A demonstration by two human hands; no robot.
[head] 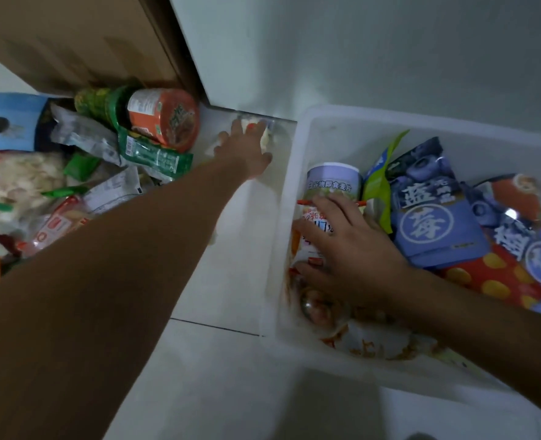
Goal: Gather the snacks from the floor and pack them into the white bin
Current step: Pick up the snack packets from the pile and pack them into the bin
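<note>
The white bin (288,173) stands on the floor at the right and holds several snack packs, among them a blue blueberry pouch (431,214) and a cereal bag (329,188). My right hand (348,249) lies flat inside the bin on the cereal bag, fingers spread. My left hand (247,147) reaches far forward to a small pale snack packet (258,127) on the floor by the wall, fingers curled over it. A heap of snacks (81,173) covers the floor at the left, topped by a red noodle cup (164,115).
A brown door (81,39) rises at the top left, and a pale wall (358,52) runs behind the bin. White floor tiles (231,376) lie between the snack heap and the bin.
</note>
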